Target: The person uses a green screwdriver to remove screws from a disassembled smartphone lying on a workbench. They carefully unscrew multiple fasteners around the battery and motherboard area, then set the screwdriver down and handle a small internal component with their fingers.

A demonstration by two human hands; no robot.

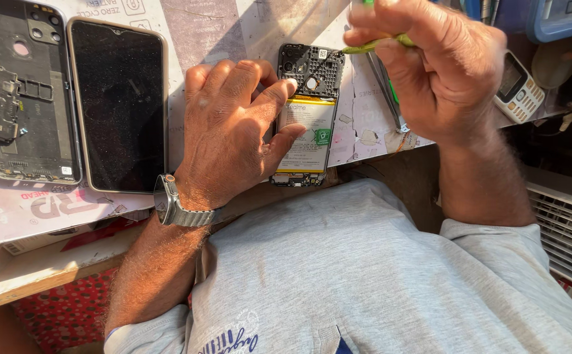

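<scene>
Opened smartphone (308, 118) lies back-up on the worktop (220, 33), near its front edge, back cover removed. Black inner frame with camera openings shows at the far end; a pale battery with yellow bands fills the middle; a strip of circuit board shows at the near end.

Left hand (230, 131) rests palm-down on the worktop beside the phone's left edge. Its fingers (279, 92) are curled, index tip pressing the black frame just above the battery, thumb lying across the battery's lower half. The hand steadies the phone rather than clasping it. A metal-banded wristwatch (174, 204) sits on this wrist.

Right hand (430, 65) is raised over the phone's far right corner, fingers closed around a slim yellow-green tool (374, 44). The tool's tip meets the upper right corner of the black frame. Whether it is a screwdriver or a pry tool cannot be told.

Metal tweezers (386, 88) lie on the worktop just right of the phone, partly under the right hand. A small keypad phone (521, 88) lies further right.

Well to the left, a second smartphone (121, 105) lies with its dark screen up; touching its left side is a removed back housing (20, 92), inner face up
</scene>
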